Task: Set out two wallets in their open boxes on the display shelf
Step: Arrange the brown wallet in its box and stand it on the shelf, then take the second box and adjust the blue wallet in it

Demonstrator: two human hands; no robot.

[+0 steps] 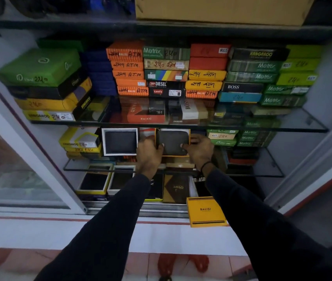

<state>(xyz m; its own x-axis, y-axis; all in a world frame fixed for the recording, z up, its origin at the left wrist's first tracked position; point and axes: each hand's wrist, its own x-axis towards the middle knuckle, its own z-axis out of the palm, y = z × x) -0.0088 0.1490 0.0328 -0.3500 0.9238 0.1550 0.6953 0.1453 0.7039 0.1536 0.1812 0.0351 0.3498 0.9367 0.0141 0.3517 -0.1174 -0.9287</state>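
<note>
A dark wallet [172,141] lies in an open yellow-edged box [172,129], propped nearly upright on the lower glass shelf [76,168]. My left hand [148,155] grips the box's left side and my right hand [199,151] grips its right side, thumbs on the wallet's face. Just to the left stands a second dark wallet [120,142] in an open white box [103,141], touching nothing but the shelf. A yellow BALISI lid [205,211] lies on the cabinet's front ledge below my right arm.
The upper glass shelf [302,126] carries stacked closed wallet boxes in orange, green, yellow and black. More stacks flank the two open boxes. Several open boxes sit on the bottom level under my forearms. A sliding glass door [19,169] stands at left.
</note>
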